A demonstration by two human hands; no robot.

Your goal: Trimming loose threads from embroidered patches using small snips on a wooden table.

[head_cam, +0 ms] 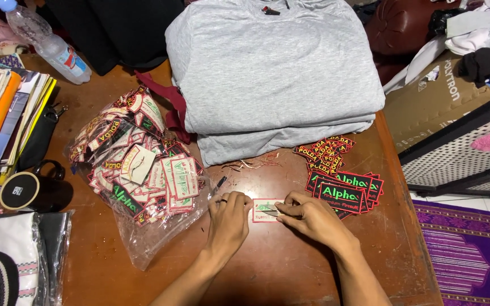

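A brown wooden table point(290, 266) carries everything here, and the biggest thing on it is a stack of folded grey shirts point(267, 73) at the far edge. To the near left of the stack a clear plastic bag point(137, 170) spills a heap of embroidered patches, most of them face down; to the right lie two neat piles of finished patches point(341, 181), black with red borders. A plastic water bottle point(46, 39), a row of books point(1, 113) and a black mug point(29, 190) sit well off to the left. Between the two hands, on the bare wood, lies a single patch point(266, 210), pale back upward. The left hand point(228, 224) rests with its fingers curled and fingertips pressing the patch's left edge flat; the right hand point(313, 221) is closed around a small dark tool (too small to tell if it is a snip or a blade) whose tip meets the patch. The work appears to be trimming loose threads, to judge from the thread scraps point(250, 164) just beyond. Doing it well likely means keeping the patch pinned flat, cutting close to the border without nicking the stitching, and turning the patch rather than the wrist.
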